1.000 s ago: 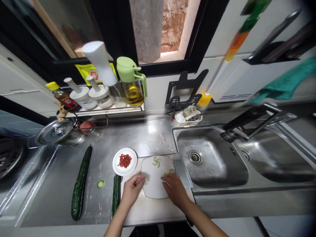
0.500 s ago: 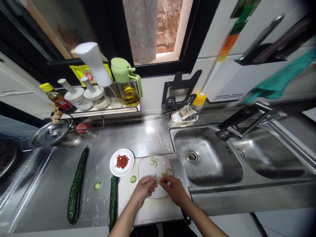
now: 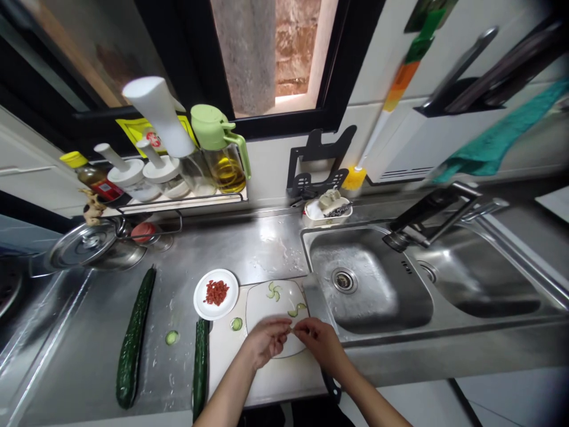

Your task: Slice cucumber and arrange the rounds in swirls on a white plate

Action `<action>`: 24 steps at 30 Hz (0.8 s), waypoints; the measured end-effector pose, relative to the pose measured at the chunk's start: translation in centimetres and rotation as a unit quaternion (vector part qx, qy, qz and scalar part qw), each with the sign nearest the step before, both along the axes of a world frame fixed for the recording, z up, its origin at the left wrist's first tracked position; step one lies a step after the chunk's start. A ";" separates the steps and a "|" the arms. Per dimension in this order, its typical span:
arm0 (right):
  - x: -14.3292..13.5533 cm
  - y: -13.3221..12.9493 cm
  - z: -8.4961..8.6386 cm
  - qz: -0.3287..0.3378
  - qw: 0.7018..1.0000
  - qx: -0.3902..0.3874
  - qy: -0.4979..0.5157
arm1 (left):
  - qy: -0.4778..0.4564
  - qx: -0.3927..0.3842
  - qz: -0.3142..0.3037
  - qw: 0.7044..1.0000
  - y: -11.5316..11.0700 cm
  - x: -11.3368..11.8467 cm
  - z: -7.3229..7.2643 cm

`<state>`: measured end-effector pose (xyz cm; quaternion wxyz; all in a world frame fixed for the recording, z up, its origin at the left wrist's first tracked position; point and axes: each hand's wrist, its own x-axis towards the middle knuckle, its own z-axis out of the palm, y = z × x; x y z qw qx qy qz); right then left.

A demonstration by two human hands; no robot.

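Over the near part of a white square plate [image 3: 254,305], my left hand [image 3: 269,342] and my right hand [image 3: 320,341] meet at the fingertips. Pinched between them is a small pale cucumber slice [image 3: 291,330], mostly covered by the fingers. Thin curved cucumber slices form a pinwheel [image 3: 274,291] at the plate's far side, and a few more slices [image 3: 296,309] lie at its right. The plate rests on a cutting board [image 3: 226,362]. A broad-bladed knife [image 3: 316,296] lies along the board's right side, partly hidden by my right hand and forearm.
Left of the board are a cut cucumber [image 3: 201,362], a whole cucumber [image 3: 136,338] and a cucumber end [image 3: 172,337]; another end [image 3: 236,324] sits on the board. A small dish [image 3: 198,296] holds red pieces. The sink [image 3: 373,284] is at right, a seasoning rack [image 3: 186,203] behind.
My two hands have come closer together, and the left fingers are straighter around the slice. The view has shifted slightly, so everything appears a little further left.
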<state>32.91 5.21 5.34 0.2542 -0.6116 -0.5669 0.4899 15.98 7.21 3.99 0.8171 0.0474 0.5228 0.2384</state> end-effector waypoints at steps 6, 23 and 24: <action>0.3 -0.2 -1.4 -0.084 0.995 -0.049 0.033 | 0.089 0.103 -0.022 0.990 0.7 0.8 -0.9; 0.1 -0.2 -3.1 -0.106 0.992 0.021 -0.060 | 0.360 0.387 -0.110 0.842 2.1 3.0 -2.8; 0.1 -0.1 -3.0 -0.096 0.992 0.023 -0.083 | 0.370 0.398 -0.120 0.831 2.2 3.2 -2.7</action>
